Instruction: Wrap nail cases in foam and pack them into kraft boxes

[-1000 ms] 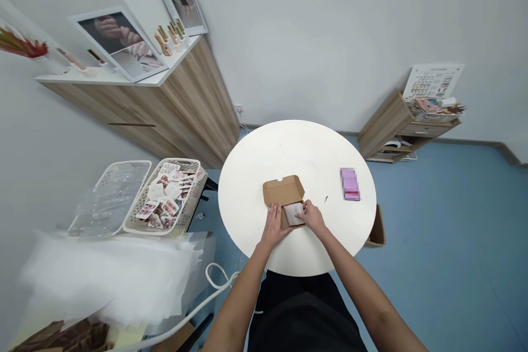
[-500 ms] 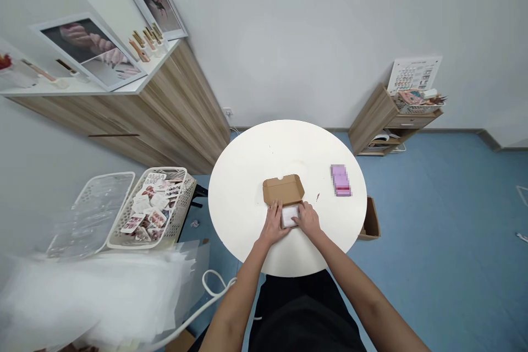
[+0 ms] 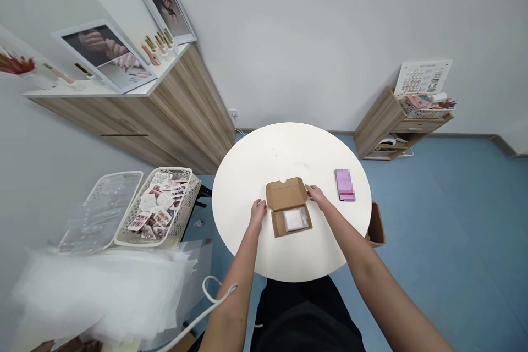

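Observation:
A brown cardboard mailer box [image 3: 289,221] lies open on the round white table [image 3: 247,176], its lid [image 3: 286,194] standing up on the far side. A white packet [image 3: 296,219] in clear wrapping lies inside the box. My right hand [image 3: 317,196] has its fingertips at the lid's right edge. My left hand [image 3: 258,215] hangs just left of the box, close to the lid but apparently not touching it.
A pink pixelated pack [image 3: 345,185] lies on the table to the right. Left of the table stand a white basket of printed cards [image 3: 159,209] and a clear plastic tray [image 3: 103,212]. White film sheets [image 3: 99,297] fill the near left. A cardboard box [image 3: 377,225] stands on the floor.
Both hands have moved off the white packet and apart, out to the sides of the lid. The packet now lies uncovered in the box.

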Demonstrator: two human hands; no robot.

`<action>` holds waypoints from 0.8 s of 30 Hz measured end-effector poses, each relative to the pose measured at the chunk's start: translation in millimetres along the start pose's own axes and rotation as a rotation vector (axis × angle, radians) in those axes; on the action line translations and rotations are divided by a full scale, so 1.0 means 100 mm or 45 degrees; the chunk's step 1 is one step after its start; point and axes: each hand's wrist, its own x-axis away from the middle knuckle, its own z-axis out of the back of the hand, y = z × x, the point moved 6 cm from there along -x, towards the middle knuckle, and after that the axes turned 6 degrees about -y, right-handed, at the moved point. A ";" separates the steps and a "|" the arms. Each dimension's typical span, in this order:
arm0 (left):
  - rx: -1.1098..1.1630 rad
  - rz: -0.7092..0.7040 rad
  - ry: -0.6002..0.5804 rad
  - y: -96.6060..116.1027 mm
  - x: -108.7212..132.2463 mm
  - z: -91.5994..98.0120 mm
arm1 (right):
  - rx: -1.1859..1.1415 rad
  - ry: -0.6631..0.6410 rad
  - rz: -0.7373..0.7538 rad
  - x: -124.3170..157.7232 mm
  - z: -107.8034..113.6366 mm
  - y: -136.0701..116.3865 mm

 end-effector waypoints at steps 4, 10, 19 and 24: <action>0.057 0.023 -0.116 0.27 -0.17 -0.10 | -0.254 -0.205 -0.096 -0.06 -0.10 -0.16; 0.012 -0.047 -0.197 0.43 -0.04 -0.14 | -0.288 -0.229 -0.029 0.09 0.07 -0.34; -0.459 -0.577 -0.237 0.35 0.39 -0.15 | 0.102 -0.215 0.368 0.66 0.10 -0.39; -0.714 -0.732 -0.160 0.08 0.67 -0.23 | 0.358 -0.085 0.452 0.98 -0.02 -0.18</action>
